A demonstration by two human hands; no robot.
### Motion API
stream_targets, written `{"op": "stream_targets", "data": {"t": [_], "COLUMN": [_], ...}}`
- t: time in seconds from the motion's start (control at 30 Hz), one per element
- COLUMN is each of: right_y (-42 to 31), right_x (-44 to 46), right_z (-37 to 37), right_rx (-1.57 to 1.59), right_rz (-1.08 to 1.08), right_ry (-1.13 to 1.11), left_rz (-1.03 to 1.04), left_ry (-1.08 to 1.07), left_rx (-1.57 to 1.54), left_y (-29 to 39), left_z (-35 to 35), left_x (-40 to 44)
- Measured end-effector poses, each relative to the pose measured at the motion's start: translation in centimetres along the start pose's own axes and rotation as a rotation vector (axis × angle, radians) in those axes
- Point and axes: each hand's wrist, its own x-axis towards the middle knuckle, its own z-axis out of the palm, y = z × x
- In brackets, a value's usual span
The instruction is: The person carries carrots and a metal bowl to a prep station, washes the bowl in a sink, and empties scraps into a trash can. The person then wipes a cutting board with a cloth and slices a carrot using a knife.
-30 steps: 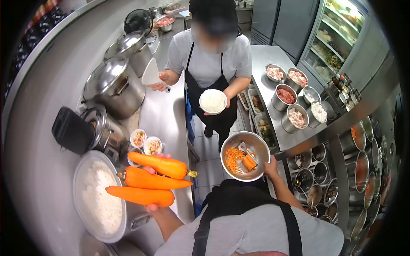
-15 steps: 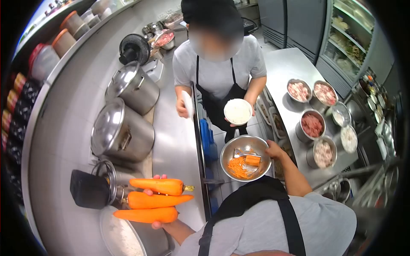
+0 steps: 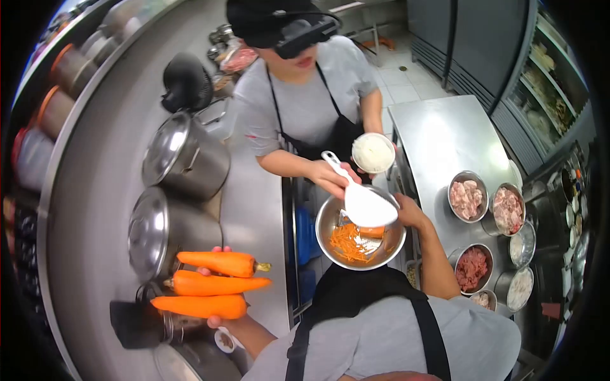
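My left hand [image 3: 216, 321] is wrapped round three whole orange carrots: an upper carrot [image 3: 216, 261], a middle carrot [image 3: 219, 283] and a lower carrot [image 3: 199, 307], side by side. My right hand [image 3: 413, 212] grips the rim of a steel bowl [image 3: 325, 246] in front of my apron. Inside it lie carrot shreds [image 3: 348, 244] and a cut carrot piece [image 3: 373, 233]; a metal item beside them is partly hidden. A white paddle-like scoop [image 3: 370, 207], held in a co-worker's hand [image 3: 328, 178], covers part of the bowl. Their other hand holds a tub of white food [image 3: 373, 153].
Large lidded pots [image 3: 184, 152] line the steel counter [image 3: 254, 235] on the left. On the right-hand table [image 3: 438, 127] stand several steel containers, some with raw meat [image 3: 472, 268]. The co-worker [image 3: 305, 95] stands opposite, close to my bowl.
The co-worker has brought the white scoop across and over my bowl. The tub has shifted right. My hands keep hold of the carrots and the bowl while the view has turned.
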Motion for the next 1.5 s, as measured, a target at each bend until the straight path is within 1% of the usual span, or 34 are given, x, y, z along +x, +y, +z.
{"op": "stream_targets", "data": {"t": [0.03, 0.07, 0.13, 0.17, 0.2, 0.23, 0.27, 0.3, 0.33, 0.37, 0.4, 0.43, 0.53, 0.57, 0.63, 0.7, 0.8, 0.9, 0.93, 1.07, 1.1, 1.13, 1.17, 1.2, 1.27, 1.3, 1.37, 1.4, 1.47, 1.5], "right_y": [0.6, 0.7, -0.8, 0.9, 0.2, -1.0, -5.9, -5.3, -0.4, -1.9, -5.4, -4.3, -6.4, -6.2, -6.0, -5.2, -2.0, -1.8, -1.4, 0.2, 0.0, 1.8, 1.8, 2.1, 2.4, 2.6, -2.3, -1.8, -0.8, -0.3], "right_x": [1.0, 1.9, 2.9, 3.8, 4.1, 4.1, 3.7, 3.8, 4.5, 3.9, 3.8, 4.3, 5.5, 3.2, 3.6, 4.9, 8.2, 11.4, 12.8, 18.3, 19.2, 21.4, 21.4, 22.4, 24.9, 26.2, 26.7, 29.3, 31.4, 29.6], "right_z": [-1.0, -2.4, -5.0, -5.8, -7.2, -8.5, -9.8, -9.4, -9.4, -9.9, -11.1, -10.5, -11.9, -11.7, -12.2, -12.9, -13.7, -14.8, -16.0, -18.4, -19.1, -18.2, -18.4, -18.5, -18.6, -18.6, -20.7, -19.5, -18.8, -18.5], "right_rx": [-0.059, -0.121, -0.165, -0.196, -0.205, -0.141, 0.056, 0.016, -0.217, -0.169, -0.084, -0.131, -0.090, -0.064, -0.012, 0.052, 0.114, 0.248, 0.273, 0.249, 0.262, 0.264, 0.193, 0.216, 0.375, 0.450, 0.382, 0.305, 0.282, 0.304], "right_rz": [-0.055, -0.096, -0.029, -0.051, 0.007, 0.054, 0.396, 0.341, 0.223, 0.269, 0.417, 0.396, 0.549, 0.539, 0.594, 0.596, 0.580, 0.617, 0.630, 0.564, 0.610, 0.521, 0.505, 0.479, 0.447, 0.437, 0.676, 0.628, 0.609, 0.590], "right_ry": [0.033, 0.066, 0.116, 0.186, 0.209, 0.224, 0.194, 0.411, 0.456, 0.524, 0.514, 0.605, 0.750, 0.808, 0.900, 1.019, 1.127, 1.153, 1.149, 1.187, 1.167, 1.294, 1.177, 1.180, 1.286, 1.353, 1.150, 1.265, 1.297, 1.314], "left_rz": [-0.014, 0.039, 0.057, 0.057, 0.060, 0.110, 0.087, 0.076, 0.073, 0.072, 0.069, 0.064, 0.054, 0.097, 0.101, 0.096, 0.114, 0.134, 0.151, 0.170, 0.170, 0.179, 0.187, 0.196, 0.187, 0.173, 0.117, 0.071, -0.039, -0.079], "left_ry": [-0.030, -0.045, -0.089, -0.092, -0.093, -0.109, -0.176, -0.208, -0.236, -0.255, -0.267, -0.280, -0.331, -0.341, -0.363, -0.373, -0.401, -0.449, -0.435, -0.429, -0.416, -0.397, -0.376, -0.360, -0.335, -0.350, -0.402, -0.436, -0.518, -0.580], "left_rx": [-0.001, 0.002, 0.023, 0.020, 0.019, 0.061, 0.260, 0.213, 0.193, 0.174, 0.170, 0.164, 0.143, 0.130, 0.117, 0.100, 0.129, 0.144, 0.156, 0.196, 0.201, 0.211, 0.207, 0.188, 0.116, 0.068, -0.023, -0.057, -0.125, -0.171], "left_y": [-1.3, -2.9, -5.4, -6.7, -8.1, -9.6, -9.6, -10.8, -12.9, -15.2, -17.5, -19.4, -24.8, -24.2, -26.6, -28.9, -31.1, -32.7, -33.0, -33.6, -33.4, -32.8, -31.9, -31.1, -29.3, -29.8, -32.8, -35.0, -40.4, -41.3], "left_z": [-0.9, -1.6, -3.1, -3.7, -4.2, -4.7, -4.5, -5.3, -5.8, -5.6, -5.3, -4.7, -1.7, -0.8, 1.6, 3.9, 6.4, 9.4, 9.8, 10.4, 9.7, 8.6, 7.5, 5.9, 3.1, 2.2, 2.2, 1.9, 3.4, 6.6], "left_x": [2.0, 4.0, 8.4, 10.7, 13.2, 15.8, 19.2, 21.7, 24.4, 26.5, 28.8, 30.7, 35.9, 35.0, 37.2, 39.4, 43.3, 47.2, 48.3, 53.4, 54.6, 56.0, 57.4, 58.8, 60.5, 61.6, 62.9, 63.6, 64.4, 62.9]}}
